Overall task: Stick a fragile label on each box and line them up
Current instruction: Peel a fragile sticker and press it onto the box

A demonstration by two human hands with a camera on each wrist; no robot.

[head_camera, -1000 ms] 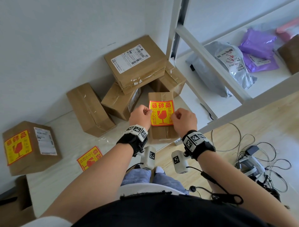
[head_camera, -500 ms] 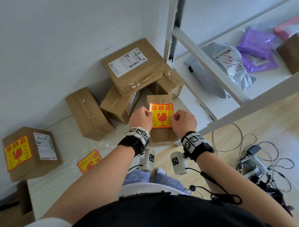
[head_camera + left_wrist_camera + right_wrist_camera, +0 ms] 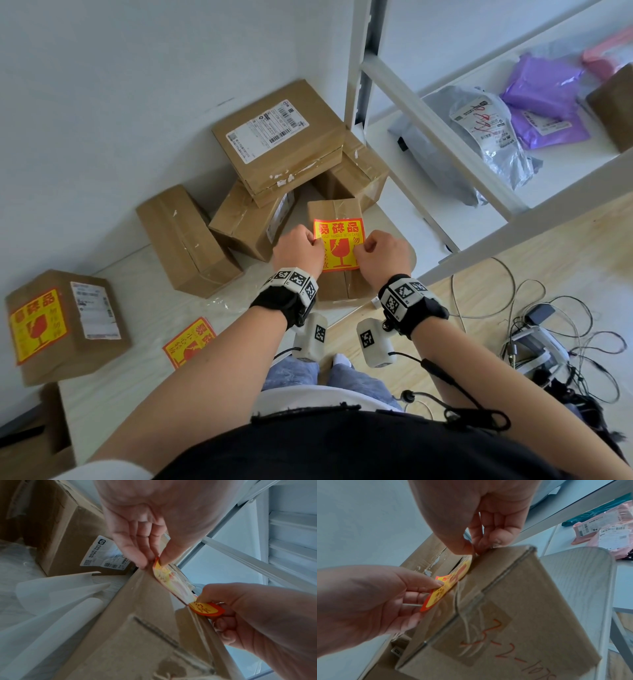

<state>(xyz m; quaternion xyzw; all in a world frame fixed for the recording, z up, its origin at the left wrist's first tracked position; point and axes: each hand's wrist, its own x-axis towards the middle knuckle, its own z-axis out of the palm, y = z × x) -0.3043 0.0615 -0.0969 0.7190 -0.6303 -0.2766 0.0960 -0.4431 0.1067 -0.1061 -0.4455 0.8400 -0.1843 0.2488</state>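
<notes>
A person in a black top, white under-layer and light blue jeans (image 3: 294, 373), with white socks (image 3: 342, 359) at the feet. Each bare forearm carries a black wrist strap (image 3: 281, 303) topped by white blocks printed with black square fiducial markers (image 3: 400, 294). A white camera pod (image 3: 373, 344) hangs below each wrist, trailing a black cable (image 3: 445, 373).

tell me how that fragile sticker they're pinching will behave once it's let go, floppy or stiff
Probably floppy: the fragile sticker bows between the left hand and right hand. Likely light, since fingertip pinches carry it. Its underside may grab the small box on contact.
</notes>
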